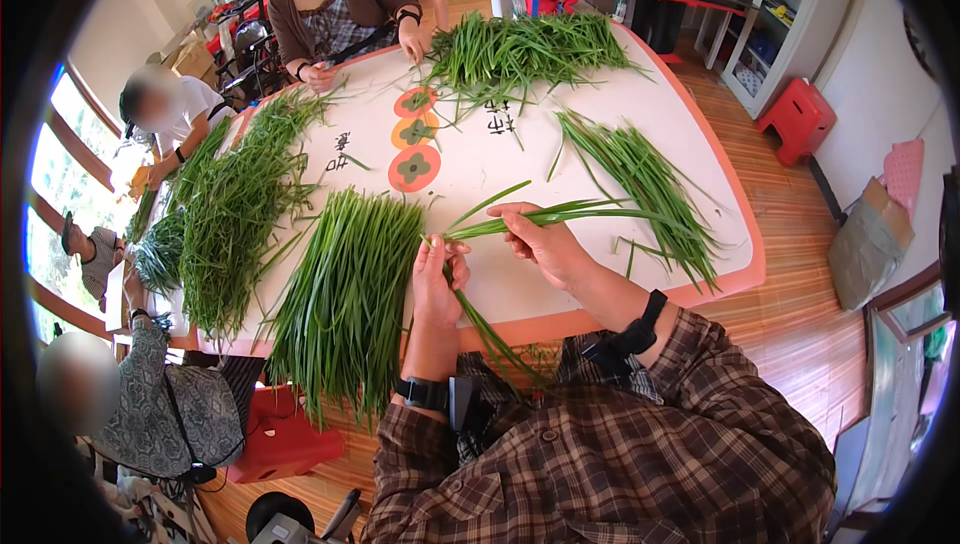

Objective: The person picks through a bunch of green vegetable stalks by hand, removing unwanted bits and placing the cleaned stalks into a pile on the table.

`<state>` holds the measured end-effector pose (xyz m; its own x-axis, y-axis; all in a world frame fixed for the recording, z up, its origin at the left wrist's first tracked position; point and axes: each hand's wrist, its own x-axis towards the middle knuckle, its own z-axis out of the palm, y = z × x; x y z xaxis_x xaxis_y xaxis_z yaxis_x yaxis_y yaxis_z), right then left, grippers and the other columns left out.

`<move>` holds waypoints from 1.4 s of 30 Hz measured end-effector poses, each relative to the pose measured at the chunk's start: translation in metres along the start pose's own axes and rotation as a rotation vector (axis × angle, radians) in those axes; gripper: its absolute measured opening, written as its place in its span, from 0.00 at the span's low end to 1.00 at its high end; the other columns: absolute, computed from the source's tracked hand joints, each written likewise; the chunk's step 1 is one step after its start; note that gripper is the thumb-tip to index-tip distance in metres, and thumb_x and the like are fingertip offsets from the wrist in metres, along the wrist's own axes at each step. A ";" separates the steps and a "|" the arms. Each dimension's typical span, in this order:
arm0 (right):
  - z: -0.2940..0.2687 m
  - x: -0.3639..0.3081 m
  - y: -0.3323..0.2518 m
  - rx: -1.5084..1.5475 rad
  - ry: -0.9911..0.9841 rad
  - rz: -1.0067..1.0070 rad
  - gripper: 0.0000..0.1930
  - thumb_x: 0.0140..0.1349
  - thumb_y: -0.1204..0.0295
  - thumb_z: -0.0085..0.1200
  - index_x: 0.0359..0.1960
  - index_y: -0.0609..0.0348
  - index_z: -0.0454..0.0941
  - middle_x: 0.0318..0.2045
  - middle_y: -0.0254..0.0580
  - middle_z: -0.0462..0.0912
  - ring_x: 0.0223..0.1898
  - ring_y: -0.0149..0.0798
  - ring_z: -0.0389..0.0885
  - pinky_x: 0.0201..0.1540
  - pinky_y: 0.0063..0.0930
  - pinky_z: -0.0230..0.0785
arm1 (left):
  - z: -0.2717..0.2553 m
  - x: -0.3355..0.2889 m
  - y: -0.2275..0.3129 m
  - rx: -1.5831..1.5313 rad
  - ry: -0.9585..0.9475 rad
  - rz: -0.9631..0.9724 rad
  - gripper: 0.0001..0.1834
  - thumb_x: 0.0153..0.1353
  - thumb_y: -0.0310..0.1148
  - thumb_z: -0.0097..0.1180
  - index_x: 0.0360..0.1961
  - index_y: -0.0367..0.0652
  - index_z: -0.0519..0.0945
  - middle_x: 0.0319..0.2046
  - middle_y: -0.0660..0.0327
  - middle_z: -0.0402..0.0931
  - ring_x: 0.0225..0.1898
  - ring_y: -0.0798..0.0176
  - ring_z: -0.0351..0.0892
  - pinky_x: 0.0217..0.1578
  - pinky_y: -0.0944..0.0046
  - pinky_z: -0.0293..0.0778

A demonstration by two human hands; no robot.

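Just above the table's near edge, my right hand (545, 242) is closed around a small bunch of chives (590, 209) whose leaves stretch out to the right. Close by on the left, my left hand (438, 272) pinches chives at the bunch's left end. A few long leaves (492, 339) hang from it over the table's edge toward my lap. Beside my left forearm lies a large, neatly lined-up pile of chives (345, 289), its tips drooping over the edge. A looser, smaller pile (640, 184) rests on the right of the table.
The white table (600, 269) has a pink border. More chives are heaped at the far side (530, 52) and on the left (235, 214). A person (340, 4) sits across; others are along the left. Red stools stand at right (798, 122) and lower left (285, 434).
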<state>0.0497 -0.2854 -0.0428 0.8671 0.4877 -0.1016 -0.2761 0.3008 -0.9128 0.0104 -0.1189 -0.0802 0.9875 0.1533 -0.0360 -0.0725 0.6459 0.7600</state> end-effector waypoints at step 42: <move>-0.058 -0.001 0.014 0.144 0.276 -0.200 0.07 0.59 0.69 0.45 0.26 0.57 0.68 0.21 0.30 0.69 0.19 0.22 0.62 0.22 0.14 0.57 | -0.009 0.005 -0.006 -0.100 0.009 -0.058 0.10 0.59 0.40 0.42 0.28 0.47 0.66 0.15 0.68 0.58 0.13 0.74 0.52 0.15 0.73 0.50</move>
<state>0.0687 -0.3290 -0.0779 0.9836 0.1739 -0.0474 -0.1282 0.4899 -0.8623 0.0147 -0.1153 -0.0914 0.9892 0.1199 -0.0844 -0.0292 0.7254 0.6877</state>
